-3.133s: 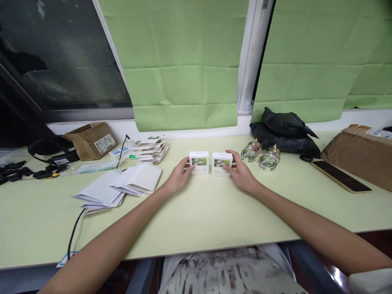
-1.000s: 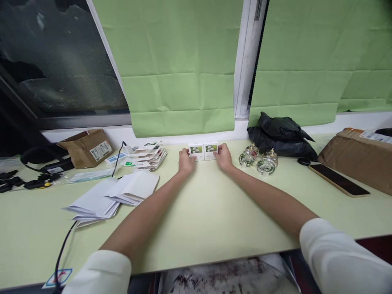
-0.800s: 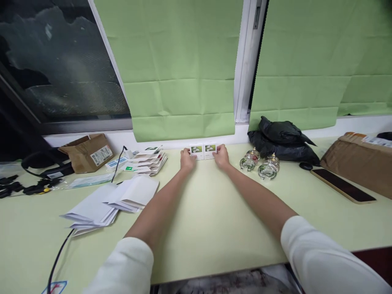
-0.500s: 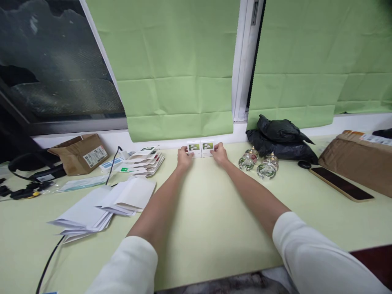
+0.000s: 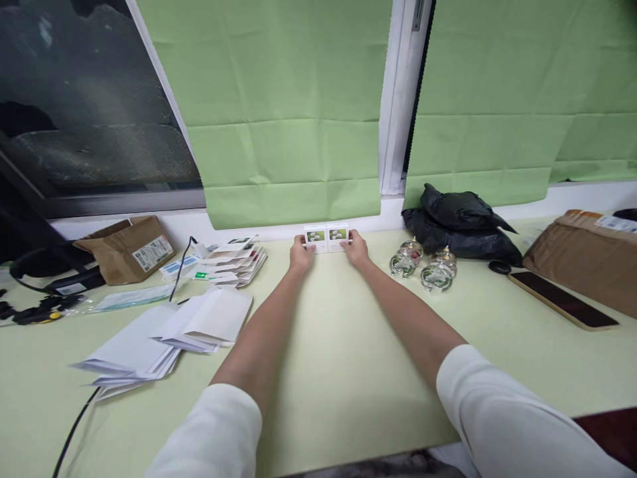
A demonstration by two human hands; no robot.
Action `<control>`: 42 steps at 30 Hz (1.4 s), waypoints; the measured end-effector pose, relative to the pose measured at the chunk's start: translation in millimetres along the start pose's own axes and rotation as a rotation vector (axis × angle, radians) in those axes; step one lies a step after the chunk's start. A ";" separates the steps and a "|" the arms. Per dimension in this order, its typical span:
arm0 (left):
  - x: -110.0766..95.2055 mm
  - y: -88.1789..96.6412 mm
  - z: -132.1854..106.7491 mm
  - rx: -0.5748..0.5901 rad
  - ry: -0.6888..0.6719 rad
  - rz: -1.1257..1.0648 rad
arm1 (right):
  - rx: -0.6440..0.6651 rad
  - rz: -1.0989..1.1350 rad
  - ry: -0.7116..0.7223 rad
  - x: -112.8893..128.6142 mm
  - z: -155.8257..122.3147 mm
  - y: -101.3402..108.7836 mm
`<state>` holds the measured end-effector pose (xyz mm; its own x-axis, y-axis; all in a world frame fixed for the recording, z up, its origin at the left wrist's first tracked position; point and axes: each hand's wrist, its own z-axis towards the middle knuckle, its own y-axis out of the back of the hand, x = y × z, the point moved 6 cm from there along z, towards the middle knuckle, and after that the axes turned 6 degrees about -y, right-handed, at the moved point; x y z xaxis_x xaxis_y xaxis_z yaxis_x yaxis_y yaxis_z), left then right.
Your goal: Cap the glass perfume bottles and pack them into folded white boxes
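Both arms are stretched way out across the table [image 5: 348, 345], left hand [image 5: 300, 254] and right hand [image 5: 356, 249] with fingers curled onto the outer sides of two little white boxes [image 5: 327, 238] (touching, side by side) against the back wall.

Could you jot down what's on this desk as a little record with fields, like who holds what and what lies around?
Left hand: left hand on the left white box
Right hand: right hand on the right white box
Boxes: side by side, touching, at the table's far edge
Left of hands: white envelopes, card stack, brown parcel
Right of hands: two glass bottles, black bag, phone
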<state>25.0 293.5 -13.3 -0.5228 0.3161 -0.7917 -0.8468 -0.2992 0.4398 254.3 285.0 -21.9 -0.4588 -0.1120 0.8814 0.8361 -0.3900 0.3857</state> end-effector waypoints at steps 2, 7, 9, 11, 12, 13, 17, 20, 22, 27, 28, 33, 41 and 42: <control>-0.1 -0.1 -0.2 0.001 0.001 0.004 | -0.005 -0.024 0.001 0.9 -0.1 -0.1; -2.2 -0.4 -1.6 -0.006 -0.012 0.013 | 0.000 -0.096 0.007 4.6 -2.3 0.5; -2.0 -0.9 -2.2 -0.026 -0.012 0.023 | 0.009 -0.123 0.009 5.3 -2.8 0.7; -1.0 -2.3 -2.9 -0.039 -0.009 0.035 | 0.016 -0.147 0.008 5.0 -3.0 0.8; -0.3 -3.2 -3.3 -0.042 -0.006 0.040 | 0.020 -0.158 0.005 4.7 -3.0 0.8; 0.4 -3.9 -3.7 -0.042 -0.004 0.046 | 0.024 -0.169 0.000 4.2 -3.0 0.8; 0.7 -4.0 -5.3 -0.043 0.006 0.075 | 0.044 -0.204 -0.028 3.0 -2.8 0.3; -2.4 -2.2 -6.7 -0.049 0.010 0.104 | 0.046 -0.227 -0.036 4.0 -2.9 0.9; -5.0 -1.5 -7.6 -0.049 0.010 0.123 | 0.044 -0.238 -0.034 5.1 -3.3 1.4; -8.0 -3.3 -9.1 -0.023 0.013 0.140 | 0.033 -0.256 -0.025 6.7 -5.4 2.2; -8.0 -3.7 -9.2 -0.021 0.015 0.138 | 0.027 -0.260 -0.023 7.0 -5.8 2.5; -8.6 -4.4 -9.1 -0.025 0.015 0.140 | -0.014 -0.276 -0.014 8.1 -7.0 4.1; -13.1 -5.0 -10.0 0.003 0.000 0.174 | -0.027 -0.268 -0.006 7.1 -6.7 1.3; -13.6 -5.0 -10.6 0.008 -0.001 0.181 | -0.026 -0.266 -0.007 6.7 -7.0 0.9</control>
<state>37.3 281.2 -9.3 -0.6668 0.2586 -0.6989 -0.7397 -0.3444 0.5782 249.9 277.5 -17.6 -0.6596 0.0038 0.7516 0.6780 -0.4286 0.5972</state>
